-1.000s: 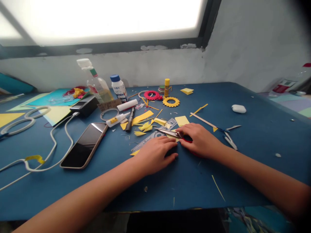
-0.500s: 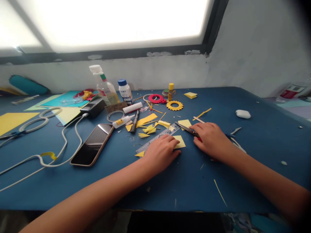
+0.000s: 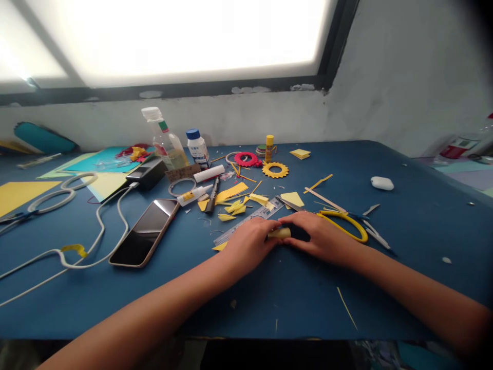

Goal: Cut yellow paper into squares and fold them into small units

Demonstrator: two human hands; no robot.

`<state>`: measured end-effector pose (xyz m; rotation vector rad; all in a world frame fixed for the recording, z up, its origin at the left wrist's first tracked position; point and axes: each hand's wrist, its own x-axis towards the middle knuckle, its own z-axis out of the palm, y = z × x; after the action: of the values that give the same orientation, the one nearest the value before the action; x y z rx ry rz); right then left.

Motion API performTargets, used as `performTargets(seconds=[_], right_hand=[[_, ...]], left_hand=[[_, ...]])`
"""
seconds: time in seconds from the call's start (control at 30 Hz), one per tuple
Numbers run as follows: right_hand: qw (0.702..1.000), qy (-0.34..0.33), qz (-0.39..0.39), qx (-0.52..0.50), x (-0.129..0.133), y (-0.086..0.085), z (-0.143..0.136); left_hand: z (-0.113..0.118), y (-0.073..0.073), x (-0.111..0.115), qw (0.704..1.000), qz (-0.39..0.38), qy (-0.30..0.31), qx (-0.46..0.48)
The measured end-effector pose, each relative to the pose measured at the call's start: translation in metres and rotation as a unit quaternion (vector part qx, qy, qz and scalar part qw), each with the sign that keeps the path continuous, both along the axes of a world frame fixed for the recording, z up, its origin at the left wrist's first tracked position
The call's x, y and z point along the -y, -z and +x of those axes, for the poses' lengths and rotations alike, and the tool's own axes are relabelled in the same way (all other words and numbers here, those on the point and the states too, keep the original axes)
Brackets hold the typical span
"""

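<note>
A small pale yellow piece of paper (image 3: 280,233) is bent into a curve between my two hands. My left hand (image 3: 250,240) is closed on its left part. My right hand (image 3: 322,235) has its thumb and index finger at the paper's right end, one at each edge. Scissors with yellow handles (image 3: 360,234) lie behind my right hand, which hides their middle. A clear ruler (image 3: 265,209) runs partly under my left hand. Another yellow paper square (image 3: 292,200) lies just beyond the blades.
Several yellow scraps (image 3: 234,205), a black marker (image 3: 212,195) and a glue tube (image 3: 194,195) lie beyond my left hand. A phone (image 3: 145,234) and white cable (image 3: 125,218) are at left. Red (image 3: 246,159) and yellow (image 3: 275,170) toothed rings sit farther back. A white case (image 3: 382,183) is at right.
My right hand has let go of the scissors, which now lie on the table, and has moved left to the paper. The paper, flat before, is now lifted and curved.
</note>
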<state>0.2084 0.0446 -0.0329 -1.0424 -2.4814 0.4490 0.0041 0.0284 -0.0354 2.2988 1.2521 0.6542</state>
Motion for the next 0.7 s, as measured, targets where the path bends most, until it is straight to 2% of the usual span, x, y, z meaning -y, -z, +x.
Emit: performTargets(seconds=[0.2,0.3,0.4,0.47,0.6,0.7], right_hand=[[0.987,0.024,-0.104,-0.122,0.008,-0.010,-0.003],[0.978,0.036,-0.110,-0.172,0.015,-0.013,-0.007],[0.970,0.042,-0.110,-0.210,0.021,-0.013,-0.010],[0.963,0.051,-0.116,-0.238,0.022,-0.014,-0.010],[0.949,0.080,-0.167,-0.255,0.023,-0.018,-0.009],[0.945,0.083,-0.205,-0.241,0.023,-0.021,-0.009]], left_hand=[[-0.003,0.000,0.000,0.990,-0.079,0.008,0.118],[-0.002,-0.003,0.003,0.986,-0.103,0.012,0.131],[0.002,-0.008,0.006,0.976,-0.134,-0.014,0.172],[0.005,-0.012,0.008,0.951,-0.186,-0.023,0.246],[0.007,-0.022,0.012,0.880,-0.285,-0.017,0.380],[0.006,-0.027,0.014,0.855,-0.307,-0.024,0.416]])
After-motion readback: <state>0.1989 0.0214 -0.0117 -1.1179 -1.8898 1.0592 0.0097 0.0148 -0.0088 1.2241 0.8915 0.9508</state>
